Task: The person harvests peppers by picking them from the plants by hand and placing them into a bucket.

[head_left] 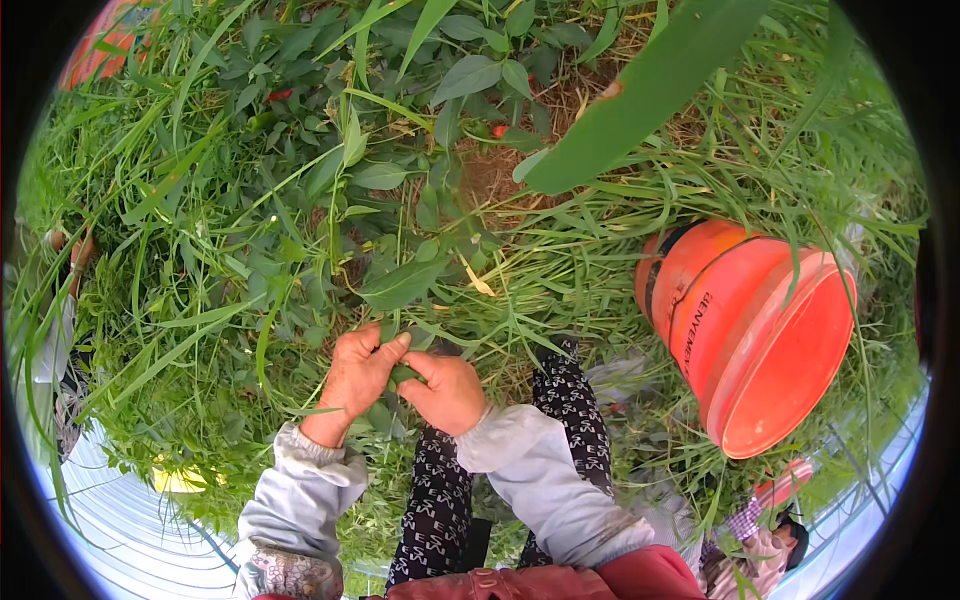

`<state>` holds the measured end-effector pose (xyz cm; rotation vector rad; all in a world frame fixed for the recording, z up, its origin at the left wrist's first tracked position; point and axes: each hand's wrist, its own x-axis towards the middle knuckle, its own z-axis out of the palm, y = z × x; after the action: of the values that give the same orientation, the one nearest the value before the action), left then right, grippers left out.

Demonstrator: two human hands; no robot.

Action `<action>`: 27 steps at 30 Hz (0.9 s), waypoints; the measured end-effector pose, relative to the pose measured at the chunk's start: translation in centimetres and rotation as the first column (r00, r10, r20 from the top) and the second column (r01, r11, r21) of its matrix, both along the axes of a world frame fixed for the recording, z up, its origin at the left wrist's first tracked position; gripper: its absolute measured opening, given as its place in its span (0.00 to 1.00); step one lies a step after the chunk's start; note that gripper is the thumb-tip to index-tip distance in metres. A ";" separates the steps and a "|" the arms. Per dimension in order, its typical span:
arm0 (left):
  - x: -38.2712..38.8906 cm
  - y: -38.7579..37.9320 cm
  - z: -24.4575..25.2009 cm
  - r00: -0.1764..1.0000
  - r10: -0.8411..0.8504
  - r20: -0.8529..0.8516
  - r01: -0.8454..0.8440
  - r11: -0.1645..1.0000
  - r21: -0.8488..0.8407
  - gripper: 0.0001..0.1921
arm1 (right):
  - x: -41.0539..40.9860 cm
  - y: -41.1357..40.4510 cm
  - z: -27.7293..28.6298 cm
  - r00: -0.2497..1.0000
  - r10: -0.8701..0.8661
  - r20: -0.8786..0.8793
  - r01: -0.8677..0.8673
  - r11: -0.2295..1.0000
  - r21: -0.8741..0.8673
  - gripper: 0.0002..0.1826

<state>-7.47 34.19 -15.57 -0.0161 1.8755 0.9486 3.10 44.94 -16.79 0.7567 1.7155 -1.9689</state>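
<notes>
My left hand [361, 371] pinches a green stem or leaf between thumb and bent fingers, low on a pepper plant [405, 281]. Close against it, my right hand [446, 394] has its thumb and fingers closed on a small green piece [401, 376]. Whether that piece is a pepper fruit or a folded leaf I cannot tell, as the fingers hide most of it. Among the leaves ahead show a red pepper [280, 95], another red pepper [499, 131] and a green pepper [261, 120].
An orange-red plastic bucket [690, 315] bearing writing stands at the right in tall grass [750, 172]. A broad grass blade [645, 97] hangs near the camera. Another person [56, 352] is at the left edge, another person [750, 547] at lower right. A yellow object [178, 478] lies lower left.
</notes>
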 end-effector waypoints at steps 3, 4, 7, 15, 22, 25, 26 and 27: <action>0.5 -2.2 -2.7 0.988 -0.118 -0.097 0.110 0.990 -0.084 0.08 | 0.1 0.0 -0.1 0.992 -0.080 -0.097 0.086 0.995 0.057 0.16; 0.0 -2.4 -2.8 0.987 -0.122 -0.108 0.112 0.989 -0.100 0.08 | -0.1 0.5 0.3 0.998 -0.039 -0.054 0.041 0.998 0.041 0.14; -2.5 -0.3 -2.7 0.979 -0.060 -0.197 0.016 0.976 -0.219 0.11 | 0.1 0.3 1.2 0.996 -0.042 -0.084 0.034 0.994 -0.102 0.11; -2.4 2.1 2.4 0.315 -0.887 -0.339 0.583 0.462 -0.668 0.17 | 0.2 1.6 0.6 0.827 -0.500 0.256 0.525 0.527 -0.668 0.07; -5.3 14.3 10.1 0.235 -0.693 -0.682 0.702 0.606 -0.374 0.09 | 0.3 3.9 1.4 0.689 -0.535 0.489 0.689 0.273 -0.671 0.12; -7.4 19.3 7.0 0.025 -0.760 -0.650 0.781 0.420 -0.461 0.04 | 0.5 4.1 1.3 0.760 -0.481 0.437 0.619 0.335 -0.710 0.12; -8.2 20.7 5.4 -0.178 -0.783 -0.596 0.738 0.295 -0.607 0.05 | 0.5 4.4 1.4 0.758 -0.490 0.430 0.620 0.340 -0.707 0.12; -8.9 21.3 3.7 -0.374 -0.786 -0.492 0.646 0.160 -0.746 0.07 | 0.4 4.1 1.4 0.771 -0.473 0.426 0.608 0.348 -0.714 0.12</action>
<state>-16.36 55.51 -11.91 1.9421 2.0971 -0.4403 3.48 49.00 -15.38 1.1173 0.2048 -2.6939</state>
